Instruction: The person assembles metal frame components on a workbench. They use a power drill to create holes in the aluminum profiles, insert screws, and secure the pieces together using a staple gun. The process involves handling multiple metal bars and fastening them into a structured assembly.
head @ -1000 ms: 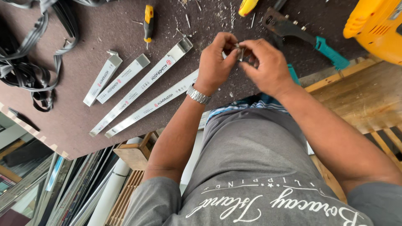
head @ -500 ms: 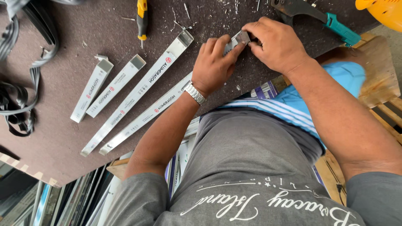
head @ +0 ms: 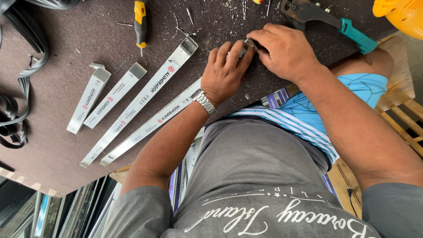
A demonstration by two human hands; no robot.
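While both hands press it, the long aluminium strip lies flat.

A dark brown worktop, littered with metal shavings, fills the view in even daylight, with wooden slats at its right side.

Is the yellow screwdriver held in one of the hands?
No, the yellow screwdriver lies alone on the table, away from the left hand and right hand.

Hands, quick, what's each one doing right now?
Left hand: fingers curled down on the end of the long aluminium strip.
Right hand: closed over the same strip end; exact grip hidden.
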